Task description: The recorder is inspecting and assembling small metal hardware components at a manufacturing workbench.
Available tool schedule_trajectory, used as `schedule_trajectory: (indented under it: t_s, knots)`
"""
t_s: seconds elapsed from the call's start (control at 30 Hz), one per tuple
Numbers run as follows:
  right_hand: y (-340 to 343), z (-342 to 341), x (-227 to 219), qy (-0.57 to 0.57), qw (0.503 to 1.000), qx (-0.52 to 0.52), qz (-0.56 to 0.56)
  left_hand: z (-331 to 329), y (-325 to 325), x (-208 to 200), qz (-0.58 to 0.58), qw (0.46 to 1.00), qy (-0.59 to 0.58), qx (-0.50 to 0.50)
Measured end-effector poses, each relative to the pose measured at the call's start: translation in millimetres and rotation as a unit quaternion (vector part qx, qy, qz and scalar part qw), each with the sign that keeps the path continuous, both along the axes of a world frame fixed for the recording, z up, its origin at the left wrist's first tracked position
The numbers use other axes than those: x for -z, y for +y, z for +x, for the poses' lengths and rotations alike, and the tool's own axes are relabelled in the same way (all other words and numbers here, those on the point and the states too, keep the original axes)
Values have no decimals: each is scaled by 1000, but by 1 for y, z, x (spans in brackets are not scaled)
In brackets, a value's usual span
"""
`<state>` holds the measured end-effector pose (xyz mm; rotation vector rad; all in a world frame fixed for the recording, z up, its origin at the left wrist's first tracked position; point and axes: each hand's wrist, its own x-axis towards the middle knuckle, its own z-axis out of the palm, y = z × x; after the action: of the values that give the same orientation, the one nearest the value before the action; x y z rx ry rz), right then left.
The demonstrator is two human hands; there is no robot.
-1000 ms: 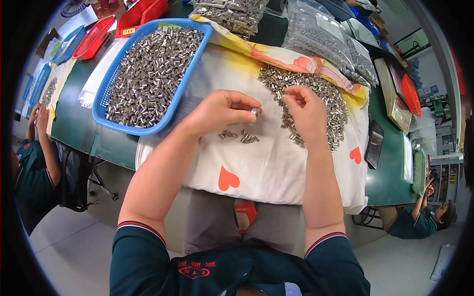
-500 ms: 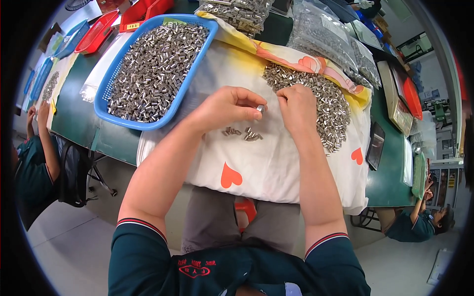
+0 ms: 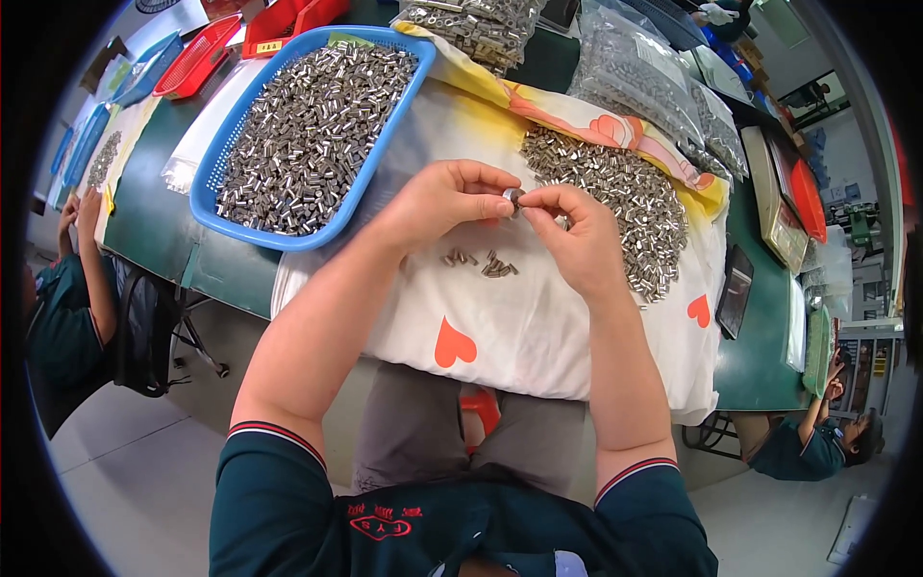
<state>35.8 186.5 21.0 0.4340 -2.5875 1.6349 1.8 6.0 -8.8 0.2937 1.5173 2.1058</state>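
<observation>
My left hand (image 3: 445, 199) and my right hand (image 3: 571, 238) meet fingertip to fingertip above a white cloth (image 3: 538, 337) printed with orange hearts. Between them they pinch one small metal cylinder (image 3: 511, 196). A few loose metal cylinders (image 3: 481, 263) lie on the cloth just below my hands. To the right of my right hand spreads a heap of the same metal pieces (image 3: 615, 197). A blue plastic basket (image 3: 216, 197) full of metal cylinders sits to the left of my left hand.
Clear bags of metal parts (image 3: 639, 82) lie at the back of the green table (image 3: 144, 207). Red trays (image 3: 197, 58) stand far left. A dark phone (image 3: 735, 288) lies right of the cloth. Other people work at the left (image 3: 82, 216) and lower right (image 3: 817, 433).
My hands have stayed together over the cloth, with the fingertips now closed on one small cylinder between them. The view has shifted slightly.
</observation>
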Motion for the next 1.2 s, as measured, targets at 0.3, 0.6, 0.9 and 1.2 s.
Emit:
schedule_trajectory:
  t_s: [0.3,0.6,0.9,1.2]
  knots:
    - [2,0,-1,-15,999,29,-25,1,1,-3,-15,1000,5,-7]
    - [-4,2,2,17,999,22,24,1,-1,-1,-35,999,15,1]
    - [-10,6,3,155,974,45,158,4,3,-2,-88,994,59,-21]
    - [8,-1,-6,-27,997,30,64,4,-2,-3,-71,997,21,29]
